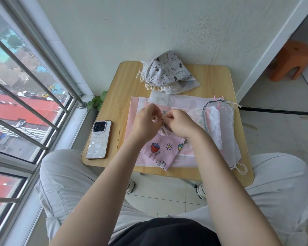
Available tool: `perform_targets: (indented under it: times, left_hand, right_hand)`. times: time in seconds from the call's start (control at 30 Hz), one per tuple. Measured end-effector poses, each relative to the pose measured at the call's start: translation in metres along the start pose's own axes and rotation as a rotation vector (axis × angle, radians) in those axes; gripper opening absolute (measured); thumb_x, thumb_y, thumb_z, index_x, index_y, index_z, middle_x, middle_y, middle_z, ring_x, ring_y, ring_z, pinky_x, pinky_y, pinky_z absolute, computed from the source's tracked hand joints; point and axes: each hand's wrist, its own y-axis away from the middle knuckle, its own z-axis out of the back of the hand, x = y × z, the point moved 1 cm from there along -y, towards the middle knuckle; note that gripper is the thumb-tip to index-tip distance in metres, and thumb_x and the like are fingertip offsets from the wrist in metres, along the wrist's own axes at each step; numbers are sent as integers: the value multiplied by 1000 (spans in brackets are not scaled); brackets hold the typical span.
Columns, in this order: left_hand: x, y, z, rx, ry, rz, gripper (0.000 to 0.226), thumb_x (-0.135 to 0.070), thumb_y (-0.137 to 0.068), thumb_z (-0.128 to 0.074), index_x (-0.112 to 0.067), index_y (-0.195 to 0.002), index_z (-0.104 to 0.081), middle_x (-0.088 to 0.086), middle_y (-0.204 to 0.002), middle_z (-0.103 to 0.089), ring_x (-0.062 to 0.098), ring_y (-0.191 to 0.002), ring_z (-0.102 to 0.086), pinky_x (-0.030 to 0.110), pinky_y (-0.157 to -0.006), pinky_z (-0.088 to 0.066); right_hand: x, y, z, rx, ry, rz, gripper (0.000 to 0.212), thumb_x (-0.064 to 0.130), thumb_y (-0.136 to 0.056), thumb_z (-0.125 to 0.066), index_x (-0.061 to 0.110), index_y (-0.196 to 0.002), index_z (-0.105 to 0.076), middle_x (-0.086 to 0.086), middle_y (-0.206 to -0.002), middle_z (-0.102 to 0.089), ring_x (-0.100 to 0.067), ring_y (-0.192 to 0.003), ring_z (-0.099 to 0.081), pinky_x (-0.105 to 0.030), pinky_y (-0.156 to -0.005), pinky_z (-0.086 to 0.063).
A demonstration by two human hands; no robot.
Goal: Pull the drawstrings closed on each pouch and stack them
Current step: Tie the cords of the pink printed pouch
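Your pink pouch [160, 150], printed with a strawberry and the word "Rabbit", lies flat with its mouth gathered tight. Beyond the pink pouch sits the closed stack of pouches [167, 73], its top one white with cartoon animals. Right of the pink pouch, unclosed pouches [222, 125] overlap, mouths open, strings loose.

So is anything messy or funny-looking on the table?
A bit. The loops of the flat pouches hang over the table at its near right edge, and the phone lies close to the left edge. Nothing looks spilled or torn.
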Motion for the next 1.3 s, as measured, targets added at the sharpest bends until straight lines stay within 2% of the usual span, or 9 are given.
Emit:
perform_targets:
  times: [0.07,0.17,0.4,0.63,0.8,0.93,1.1,1.23,1.3]
  left_hand:
    - [5,3,-2,-65,-45,-54,26,-5,-77,-73,-20,-79,-53,-9,-82,-56,16,-85,-52,26,-72,-42]
    - [9,6,-4,-160,-70,-3,17,-16,-78,-79,-16,-80,-62,-6,-91,-53,13,-81,-50,23,-64,-40]
    - [2,10,-7,-119,-6,31,12,-28,-81,-75,-25,-92,-78,-8,-89,-56,0,-71,-49,20,-62,-42]
    - [7,7,-4,-202,-26,109,9,-25,-79,-78,-17,-81,-76,-4,-87,-56,6,-71,-51,5,-61,-33]
    - [10,5,-1,-144,-83,142,15,-30,-78,-75,-17,-77,-68,-2,-94,-52,12,-88,-49,10,-65,-32]
    - [10,4,11,72,-301,98,18,-32,-75,-76,-20,-74,-62,-3,-101,-48,13,-99,-42,24,-64,-35]
    - [2,-3,12,259,-662,9,23,-35,-76,-70,-15,-88,-66,1,-103,-48,19,-104,-45,19,-51,-24]
    - [2,-14,12,249,-525,-81,52,-27,-72,-76,-20,-119,-55,1,-117,-45,18,-107,-46,28,-69,-44]
    - [-4,-22,10,281,-477,-153,44,-27,-75,-77,-20,-116,-62,2,-116,-47,20,-107,-46,36,-79,-50]
  right_hand:
    - [-3,-1,-1,39,-272,-57,28,13,-100,-51,-6,-85,-65,-12,-73,-67,-11,-60,-56,-19,-60,-45]
    - [-13,-6,-4,65,-599,-178,24,4,-98,-50,6,-77,-61,-4,-59,-51,-10,-51,-44,-21,-46,-31]
    - [-19,-12,-9,14,-962,-279,13,2,-94,-56,3,-84,-65,-11,-71,-54,-17,-61,-48,-23,-51,-44]
    - [-15,-7,-7,-4,-921,-212,17,-10,-91,-54,3,-90,-66,-10,-70,-58,-13,-58,-50,-21,-57,-46]
    - [-25,-12,-5,-401,-374,-120,7,13,-81,-76,18,-78,-71,3,-72,-69,-12,-68,-64,-26,-71,-54]
    - [-28,-10,-4,-573,-302,-27,11,12,-80,-75,20,-75,-68,9,-70,-64,-5,-68,-60,-15,-67,-47]
    - [-25,-8,-15,-531,-268,-3,13,12,-82,-73,21,-74,-68,13,-71,-64,-5,-71,-60,-18,-70,-47]
    - [-20,-15,-1,-442,-298,50,4,18,-81,-75,16,-82,-72,10,-73,-67,-3,-70,-60,-20,-68,-50]
    - [-14,-17,7,-422,-295,71,7,21,-81,-76,17,-84,-72,11,-71,-64,0,-67,-57,-18,-65,-46]
